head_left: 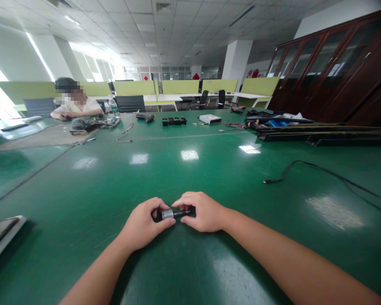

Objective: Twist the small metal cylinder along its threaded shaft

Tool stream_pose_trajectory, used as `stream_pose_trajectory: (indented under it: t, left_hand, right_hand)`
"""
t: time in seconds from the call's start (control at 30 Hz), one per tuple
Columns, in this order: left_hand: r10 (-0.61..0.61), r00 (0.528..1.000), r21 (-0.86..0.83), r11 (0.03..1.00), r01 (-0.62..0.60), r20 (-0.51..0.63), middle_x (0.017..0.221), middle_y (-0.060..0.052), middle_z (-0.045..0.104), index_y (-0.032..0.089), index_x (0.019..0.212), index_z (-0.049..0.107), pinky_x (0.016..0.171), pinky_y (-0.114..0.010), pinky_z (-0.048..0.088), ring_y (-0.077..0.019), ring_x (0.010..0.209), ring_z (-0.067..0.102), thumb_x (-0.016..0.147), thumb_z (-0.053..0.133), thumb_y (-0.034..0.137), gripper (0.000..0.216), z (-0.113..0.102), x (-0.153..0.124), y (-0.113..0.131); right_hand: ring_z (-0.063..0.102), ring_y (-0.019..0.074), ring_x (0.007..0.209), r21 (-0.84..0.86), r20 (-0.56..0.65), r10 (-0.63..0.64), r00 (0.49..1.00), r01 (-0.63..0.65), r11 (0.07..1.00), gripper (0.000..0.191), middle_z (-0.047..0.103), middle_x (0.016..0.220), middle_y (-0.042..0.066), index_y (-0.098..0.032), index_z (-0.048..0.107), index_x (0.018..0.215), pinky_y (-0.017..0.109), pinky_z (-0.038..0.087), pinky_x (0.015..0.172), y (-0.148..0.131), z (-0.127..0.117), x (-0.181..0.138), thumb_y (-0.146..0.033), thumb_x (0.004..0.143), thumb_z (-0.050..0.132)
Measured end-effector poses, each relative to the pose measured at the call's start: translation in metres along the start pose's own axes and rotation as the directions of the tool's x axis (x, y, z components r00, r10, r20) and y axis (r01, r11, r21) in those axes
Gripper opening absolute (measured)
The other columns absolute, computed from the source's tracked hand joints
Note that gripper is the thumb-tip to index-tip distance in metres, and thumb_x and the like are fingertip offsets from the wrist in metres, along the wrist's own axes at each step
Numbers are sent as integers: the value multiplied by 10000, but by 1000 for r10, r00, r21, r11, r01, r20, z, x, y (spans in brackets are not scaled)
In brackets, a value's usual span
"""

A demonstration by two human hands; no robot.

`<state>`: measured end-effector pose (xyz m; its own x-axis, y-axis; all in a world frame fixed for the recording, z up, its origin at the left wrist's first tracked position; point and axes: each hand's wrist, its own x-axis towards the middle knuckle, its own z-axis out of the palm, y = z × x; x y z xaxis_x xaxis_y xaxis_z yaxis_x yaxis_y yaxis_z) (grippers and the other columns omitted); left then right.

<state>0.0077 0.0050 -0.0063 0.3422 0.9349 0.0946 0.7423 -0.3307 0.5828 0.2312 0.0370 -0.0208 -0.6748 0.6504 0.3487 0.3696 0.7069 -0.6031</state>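
Both of my hands meet low in the middle of the green table (209,169). Between them lies a small cylindrical part (172,213), silver at its left end and black toward the right. My left hand (143,224) pinches the silver end with thumb and fingers. My right hand (200,212) curls over the black end, fingertips on top of it. Both hands rest on the tabletop; the far end of the part is hidden under my right fingers.
A black cable (320,173) runs across the table at right. Long dark rails (324,133) lie at the far right. A flat tablet-like device (0,233) sits at the left edge. Far off, another person (76,106) works among tools and parts (174,121).
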Motion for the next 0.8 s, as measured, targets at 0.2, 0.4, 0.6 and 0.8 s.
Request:
stream_pose_trajectory:
  t: [0.2, 0.4, 0.6, 0.8]
  left_hand:
    - [-3, 1000, -1, 1000, 3, 1, 750, 13, 611, 212, 874, 674, 627, -260, 384, -174, 692, 544, 745, 713, 424, 251, -1, -1, 0]
    - [-8, 1000, -28, 1000, 9, 21, 724, 8, 606, 214, 878, 702, 605, -258, 369, -165, 665, 526, 866, 577, 485, 298, -2, -1, 3]
    - [-19, 999, -26, 999, 20, 34, 707, 11, 596, 213, 889, 711, 596, -255, 365, -163, 658, 516, 855, 592, 475, 289, 0, 2, 2]
    - [-17, 999, -13, 1000, 17, 41, 757, 2, 632, 208, 900, 706, 627, -262, 386, -173, 696, 540, 796, 657, 446, 264, 0, 2, 2]
  right_hand:
    - [605, 146, 755, 75, -1, 46, 999, -46, 996, 441, 659, 850, 21, -166, 646, 1145, 268, 482, 747, 2, 4, -1, -75, 713, 637]
    - [600, 138, 723, 67, 0, 56, 998, -56, 996, 367, 655, 821, 15, -169, 659, 1088, 253, 478, 715, 5, 3, -1, -95, 728, 637]
    - [570, 127, 690, 4, 35, 31, 999, -31, 1000, 157, 630, 781, 13, -160, 688, 879, 235, 452, 666, 5, 0, -1, -100, 743, 640]
    - [576, 151, 755, -24, 62, -6, 998, 7, 1000, 132, 629, 824, 29, -160, 693, 894, 262, 452, 712, 5, -2, -1, -132, 775, 644]
